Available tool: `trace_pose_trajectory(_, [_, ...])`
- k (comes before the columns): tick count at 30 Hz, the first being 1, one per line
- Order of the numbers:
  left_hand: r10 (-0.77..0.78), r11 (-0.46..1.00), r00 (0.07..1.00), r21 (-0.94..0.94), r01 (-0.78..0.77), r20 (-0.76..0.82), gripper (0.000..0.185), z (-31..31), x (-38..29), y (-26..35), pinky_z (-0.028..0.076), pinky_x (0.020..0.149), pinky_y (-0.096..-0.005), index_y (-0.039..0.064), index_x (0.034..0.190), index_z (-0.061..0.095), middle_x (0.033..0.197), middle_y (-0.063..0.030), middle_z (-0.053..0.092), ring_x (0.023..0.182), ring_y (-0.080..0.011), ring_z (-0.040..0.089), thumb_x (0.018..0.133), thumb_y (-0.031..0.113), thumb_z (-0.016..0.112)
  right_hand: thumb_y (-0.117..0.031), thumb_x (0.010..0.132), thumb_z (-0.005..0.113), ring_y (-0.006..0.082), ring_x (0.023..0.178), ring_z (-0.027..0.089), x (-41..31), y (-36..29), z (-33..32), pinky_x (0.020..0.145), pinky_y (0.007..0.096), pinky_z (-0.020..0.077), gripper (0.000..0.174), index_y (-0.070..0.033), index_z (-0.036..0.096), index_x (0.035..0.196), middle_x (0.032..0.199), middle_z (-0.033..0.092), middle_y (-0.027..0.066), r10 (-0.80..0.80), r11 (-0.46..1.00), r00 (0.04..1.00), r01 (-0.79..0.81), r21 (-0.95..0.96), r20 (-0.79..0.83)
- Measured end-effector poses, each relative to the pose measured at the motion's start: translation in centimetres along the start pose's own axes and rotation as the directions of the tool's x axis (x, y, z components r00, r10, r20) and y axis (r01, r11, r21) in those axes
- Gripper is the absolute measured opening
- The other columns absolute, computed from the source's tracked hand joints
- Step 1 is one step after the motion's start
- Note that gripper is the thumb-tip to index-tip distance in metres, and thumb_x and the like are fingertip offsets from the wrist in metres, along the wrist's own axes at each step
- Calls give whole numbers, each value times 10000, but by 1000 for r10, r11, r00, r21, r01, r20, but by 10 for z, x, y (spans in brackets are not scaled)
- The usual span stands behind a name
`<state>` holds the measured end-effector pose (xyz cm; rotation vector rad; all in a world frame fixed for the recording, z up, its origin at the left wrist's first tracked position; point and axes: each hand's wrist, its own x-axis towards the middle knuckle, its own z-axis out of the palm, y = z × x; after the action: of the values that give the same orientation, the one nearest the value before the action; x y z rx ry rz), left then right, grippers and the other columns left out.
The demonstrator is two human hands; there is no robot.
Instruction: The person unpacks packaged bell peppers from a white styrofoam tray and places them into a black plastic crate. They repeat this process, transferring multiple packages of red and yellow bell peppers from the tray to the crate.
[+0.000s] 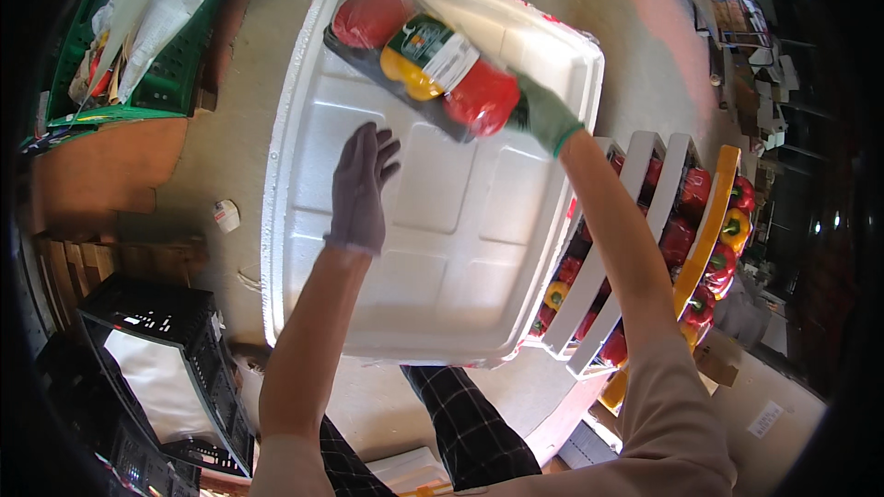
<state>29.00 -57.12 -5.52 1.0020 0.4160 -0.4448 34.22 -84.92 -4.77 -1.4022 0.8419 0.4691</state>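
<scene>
A white polystyrene foam box point(428, 179) lies before me, its open side up. Above its far part, slanting across it, is a film-wrapped tray of bell peppers point(421, 62): a red one at each end and a yellow one in the middle, with a printed label band. My right hand point(542, 110), in a green glove, grips the near right end of this pack; its fingers are partly hidden behind the pack. My left hand point(362, 186), in a grey-purple glove, hovers over the box's left side, fingers apart and holding nothing.
Stacked crates point(642, 235) of packed peppers stand close on the right. A green crate point(166, 83) with wrapping material is at the far left, and black plastic crates point(166, 359) stand at the near left. A small white piece of litter point(226, 216) lies on the floor.
</scene>
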Motion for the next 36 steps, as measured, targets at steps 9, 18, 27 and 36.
trace_pose_trajectory(9, [-156, 970, 970, 158, 186, -185, 425, -19, 50, 9, 413, 641, -247, 92, 979, 598, 767, 12, 568, 662, -80, 511, 948, 497, 475, -344, 933, 562, 148, 682, 624, -78, 74, 51, 624, 284, 509, 321, -30, 624, 946, 781, 644, 65, 10, 999, 992, -5, -34, 126])
trace_pose_trajectory(18, [-413, 906, 908, 129, 402, 67, 540, -25, 43, 36, 489, 739, -337, 66, 1117, 593, 990, -75, 645, 806, -206, 610, 930, 553, 453, -317, 957, 532, 155, 606, 615, -146, 136, 110, 568, 274, 500, 342, 4, 621, 879, 729, 638, 90, -72, 960, 995, 49, 275, 75])
trace_pose_trajectory(27, [-534, 793, 713, -22, 609, 454, 397, -49, -23, -18, 551, 829, -377, 37, 1257, 526, 1115, -113, 638, 965, -226, 648, 968, 309, 495, -265, 975, 502, 138, 719, 627, -262, 205, 126, 661, 278, 508, 329, 38, 629, 997, 819, 664, 95, 112, 981, 992, -119, 153, 54])
trace_pose_trajectory(36, [-401, 905, 826, 33, 424, 397, 405, -101, -138, -14, 503, 848, -295, 9, 1286, 496, 1161, -75, 607, 1009, -161, 592, 978, 273, 484, -318, 826, 720, 237, 1155, 538, -344, 364, -9, 909, 353, 469, 643, -22, 440, 1323, 1276, 544, 135, -68, 880, 867, -181, -439, -494])
